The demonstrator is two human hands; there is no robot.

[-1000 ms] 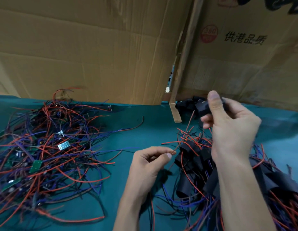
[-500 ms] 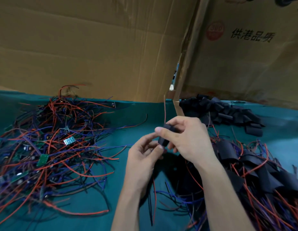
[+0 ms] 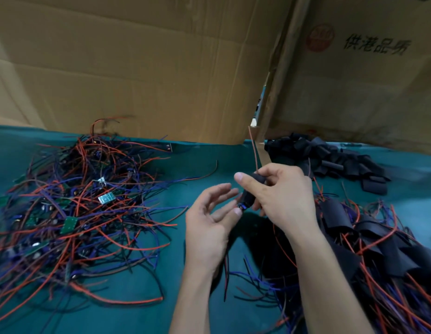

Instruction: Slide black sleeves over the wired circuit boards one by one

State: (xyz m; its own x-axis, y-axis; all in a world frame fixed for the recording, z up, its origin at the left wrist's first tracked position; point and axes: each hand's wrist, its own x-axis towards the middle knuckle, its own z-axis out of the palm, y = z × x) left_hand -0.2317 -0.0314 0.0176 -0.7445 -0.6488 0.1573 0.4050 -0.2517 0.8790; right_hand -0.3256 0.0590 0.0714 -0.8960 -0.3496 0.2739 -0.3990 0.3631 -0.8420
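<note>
Wire pile (image 3: 72, 208) with bare green boards at 9 o'clock on the teal mat (image 3: 197, 162). Left hand (image 3: 209, 227) centre, fingers spread, holding nothing, a fingertip touching the board end under the sleeve (image 3: 248, 197). Right hand (image 3: 282, 196) pinches the sleeve, thumb on top; sleeve sits at its 9 o'clock, red wire (image 3: 253, 150) poking up. Spare sleeves (image 3: 330, 157) at 2 o'clock; sleeved units (image 3: 368, 237) at 4.
</note>
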